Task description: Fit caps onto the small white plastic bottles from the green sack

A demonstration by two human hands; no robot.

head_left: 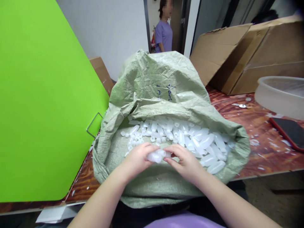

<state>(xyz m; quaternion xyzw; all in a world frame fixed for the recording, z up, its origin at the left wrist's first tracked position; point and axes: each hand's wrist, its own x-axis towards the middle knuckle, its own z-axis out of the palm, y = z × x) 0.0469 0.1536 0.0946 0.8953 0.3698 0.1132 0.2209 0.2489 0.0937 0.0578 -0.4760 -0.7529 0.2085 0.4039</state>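
My left hand [142,155] is closed around a small clump of translucent white plastic pieces [155,156], held over the front of an open woven sack [140,186]. From the right, my right hand [182,160] pinches the end of a piece at that clump with thumb and fingers. Behind both hands, inside the sack, lies a heap of loose white plastic pieces [206,141]. Longer, tapered ones are on the right, and short ring-like bits [135,139] are on the left. Exactly how many pieces the hands hold is hidden by the fingers.
A bright green panel [42,95] stands at the left beside the sack. On the right of the wooden table [251,158] are a cardboard box [266,60], a translucent round tub [280,98], a phone [288,131] and a key [242,106]. A person [163,34] stands in the doorway.
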